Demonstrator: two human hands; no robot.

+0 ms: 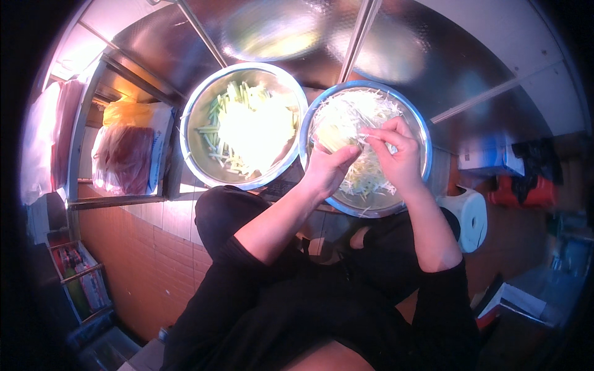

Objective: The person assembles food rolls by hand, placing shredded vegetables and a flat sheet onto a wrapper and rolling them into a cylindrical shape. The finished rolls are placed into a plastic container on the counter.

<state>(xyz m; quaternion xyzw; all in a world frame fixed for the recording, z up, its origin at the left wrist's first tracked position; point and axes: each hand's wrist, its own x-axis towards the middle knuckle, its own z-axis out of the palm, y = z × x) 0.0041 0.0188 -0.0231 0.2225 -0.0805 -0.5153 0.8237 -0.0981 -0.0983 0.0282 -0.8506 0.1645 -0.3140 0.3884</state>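
Two round metal bowls stand side by side before me. Pale green vegetable sticks point(213, 127) fill part of the left bowl point(190, 154), and bright glare washes out its middle. Thin whitish vegetable strands point(365, 102) lie in the right bowl point(427, 142). Over that bowl my left hand point(328, 168) is closed round a pale yellow vegetable bundle point(334, 137), its exact kind unclear. Close beside it my right hand point(399, 154) pinches, thumb and fingertips together; what it holds is too small to make out.
Beyond the bowls rises a shiny metal panel point(278, 37). At left, an open shelf frame point(117, 201) holds plastic-bagged goods point(127, 151). A white roll point(465, 219) stands by my right knee, with a red container point(526, 190) farther right. Lower left is a crate of packets point(79, 275).
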